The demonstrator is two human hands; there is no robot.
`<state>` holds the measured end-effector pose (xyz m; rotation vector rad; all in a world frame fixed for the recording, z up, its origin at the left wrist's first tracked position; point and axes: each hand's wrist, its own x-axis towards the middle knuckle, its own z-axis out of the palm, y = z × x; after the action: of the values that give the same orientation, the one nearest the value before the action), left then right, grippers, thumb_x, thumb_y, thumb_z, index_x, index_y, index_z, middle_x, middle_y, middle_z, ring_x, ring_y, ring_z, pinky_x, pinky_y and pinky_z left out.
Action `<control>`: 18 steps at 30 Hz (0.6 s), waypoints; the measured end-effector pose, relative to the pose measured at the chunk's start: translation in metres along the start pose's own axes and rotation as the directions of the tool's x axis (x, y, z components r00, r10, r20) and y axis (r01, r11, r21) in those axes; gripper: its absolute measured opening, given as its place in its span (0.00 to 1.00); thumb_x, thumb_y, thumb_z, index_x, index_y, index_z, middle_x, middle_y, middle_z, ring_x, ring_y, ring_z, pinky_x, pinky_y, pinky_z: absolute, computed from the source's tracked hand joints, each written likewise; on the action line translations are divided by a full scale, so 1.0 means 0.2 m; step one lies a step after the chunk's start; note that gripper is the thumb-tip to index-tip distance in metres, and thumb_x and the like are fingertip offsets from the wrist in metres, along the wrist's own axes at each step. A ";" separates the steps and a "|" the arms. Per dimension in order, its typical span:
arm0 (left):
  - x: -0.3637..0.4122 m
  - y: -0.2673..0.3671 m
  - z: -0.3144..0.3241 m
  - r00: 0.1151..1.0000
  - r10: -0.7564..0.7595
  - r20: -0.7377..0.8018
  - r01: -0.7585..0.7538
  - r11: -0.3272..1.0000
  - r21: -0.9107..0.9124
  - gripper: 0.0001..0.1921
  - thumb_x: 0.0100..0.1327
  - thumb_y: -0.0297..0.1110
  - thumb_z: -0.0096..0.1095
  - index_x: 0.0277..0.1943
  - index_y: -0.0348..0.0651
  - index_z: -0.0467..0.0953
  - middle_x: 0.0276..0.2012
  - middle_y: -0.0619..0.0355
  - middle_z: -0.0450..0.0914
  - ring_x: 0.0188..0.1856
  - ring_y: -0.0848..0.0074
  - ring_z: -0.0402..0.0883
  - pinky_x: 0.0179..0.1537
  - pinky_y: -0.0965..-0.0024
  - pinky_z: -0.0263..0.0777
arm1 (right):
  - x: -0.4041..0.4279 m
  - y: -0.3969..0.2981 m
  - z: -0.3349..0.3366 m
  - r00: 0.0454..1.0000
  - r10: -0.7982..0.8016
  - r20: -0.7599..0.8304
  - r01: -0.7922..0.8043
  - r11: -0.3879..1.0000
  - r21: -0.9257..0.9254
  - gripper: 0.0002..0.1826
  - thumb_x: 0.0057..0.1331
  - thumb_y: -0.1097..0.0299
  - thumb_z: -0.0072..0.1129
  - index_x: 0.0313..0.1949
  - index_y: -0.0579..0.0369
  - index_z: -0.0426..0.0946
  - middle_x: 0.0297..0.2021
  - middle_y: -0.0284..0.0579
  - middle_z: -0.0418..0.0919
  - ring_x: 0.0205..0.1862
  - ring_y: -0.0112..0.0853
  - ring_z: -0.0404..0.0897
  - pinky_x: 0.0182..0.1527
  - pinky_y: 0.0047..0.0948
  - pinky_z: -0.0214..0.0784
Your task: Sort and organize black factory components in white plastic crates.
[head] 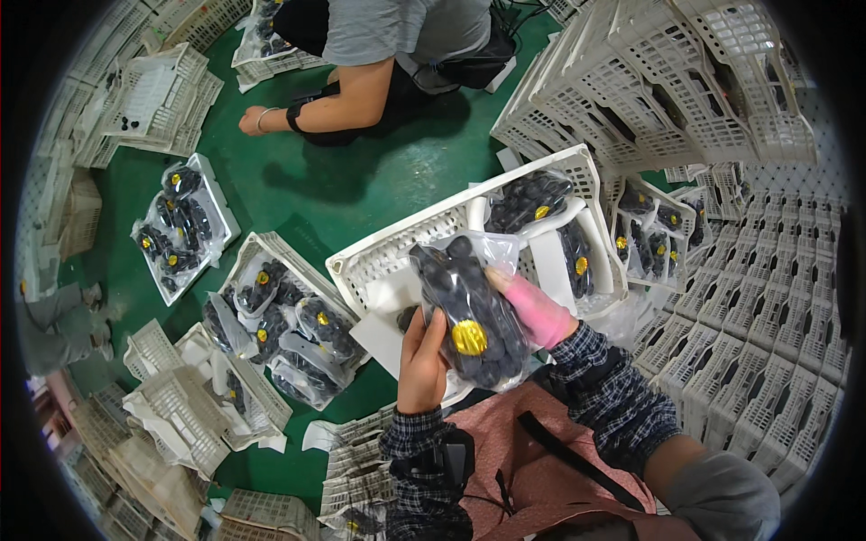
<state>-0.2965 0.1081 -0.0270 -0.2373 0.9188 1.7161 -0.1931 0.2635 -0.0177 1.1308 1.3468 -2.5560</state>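
Between my two hands is a clear plastic bag of dark grapes (467, 304) with a round gold sticker. My left hand (424, 365) grips its left edge, and my right hand (534, 308), partly wrapped in pink, holds its right edge near the top. Beneath the bag stands a white perforated crate (399, 237) with white foam sheets inside. In its far right part sits a bag of dark grapes (528, 199), and another grape bag (578, 260) rests along the right side between white padding. The held bag and my hands hide part of the crate's near side.
Left of me, another crate (304, 267) is filled with bagged grapes. A white foam tray (220, 203) of bagged grapes lies on the green floor (318, 182). Stacked crates (676, 74) rise at the right. Across from me a co-worker in a grey shirt (406, 30) crouches.
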 end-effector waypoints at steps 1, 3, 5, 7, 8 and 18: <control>0.02 -0.02 -0.02 1.000 -0.002 -0.003 0.002 1.000 0.003 0.17 0.75 0.33 0.48 0.61 0.34 0.69 0.54 0.57 0.77 0.55 0.78 0.75 0.56 0.74 0.68 | 0.01 0.00 0.00 0.999 -0.027 0.042 0.027 1.000 0.007 0.27 0.76 0.53 0.37 0.65 0.60 0.62 0.57 0.40 0.73 0.55 0.26 0.74 0.61 0.28 0.64; 0.06 -0.04 -0.04 0.997 -0.042 -0.068 0.038 0.998 -0.057 0.14 0.75 0.35 0.49 0.56 0.37 0.72 0.51 0.60 0.79 0.52 0.80 0.77 0.54 0.75 0.69 | -0.01 -0.01 -0.01 1.000 -0.014 -0.010 0.013 0.990 -0.141 0.29 0.74 0.57 0.42 0.68 0.63 0.56 0.61 0.44 0.67 0.61 0.28 0.67 0.64 0.28 0.59; 0.09 -0.05 -0.04 0.998 -0.039 -0.044 0.032 0.989 -0.143 0.13 0.75 0.38 0.49 0.53 0.39 0.74 0.48 0.61 0.80 0.49 0.80 0.79 0.51 0.74 0.73 | -0.06 -0.03 -0.01 1.000 -0.015 -0.009 0.014 0.994 -0.107 0.32 0.73 0.58 0.44 0.70 0.64 0.52 0.64 0.46 0.64 0.64 0.29 0.64 0.66 0.28 0.56; 0.11 -0.05 -0.03 1.000 0.003 -0.023 -0.007 0.986 -0.165 0.19 0.76 0.42 0.46 0.58 0.36 0.70 0.52 0.54 0.80 0.50 0.73 0.81 0.53 0.68 0.76 | -0.10 -0.04 0.00 0.989 -0.093 0.114 0.085 0.994 0.068 0.37 0.70 0.57 0.48 0.71 0.65 0.48 0.65 0.47 0.62 0.65 0.31 0.62 0.67 0.29 0.53; 0.12 -0.05 -0.02 0.998 0.020 -0.053 -0.029 0.985 -0.171 0.20 0.76 0.43 0.45 0.58 0.35 0.71 0.52 0.54 0.80 0.49 0.72 0.81 0.52 0.68 0.76 | -0.11 -0.04 0.00 0.979 -0.156 0.129 0.154 0.988 0.027 0.39 0.69 0.57 0.49 0.72 0.65 0.47 0.65 0.46 0.62 0.66 0.31 0.62 0.68 0.29 0.52; 0.10 -0.05 0.01 0.989 0.102 -0.110 -0.115 0.986 -0.122 0.21 0.76 0.45 0.44 0.58 0.34 0.71 0.50 0.53 0.80 0.48 0.73 0.81 0.50 0.69 0.77 | -0.11 -0.03 0.02 0.981 -0.158 0.109 0.163 0.986 -0.038 0.40 0.69 0.57 0.55 0.71 0.64 0.48 0.66 0.46 0.61 0.67 0.31 0.61 0.69 0.31 0.52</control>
<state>-0.2947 0.1252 -0.0413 -0.3692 0.9120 1.8807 -0.1803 0.2584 0.0016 0.9002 1.5214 -2.6352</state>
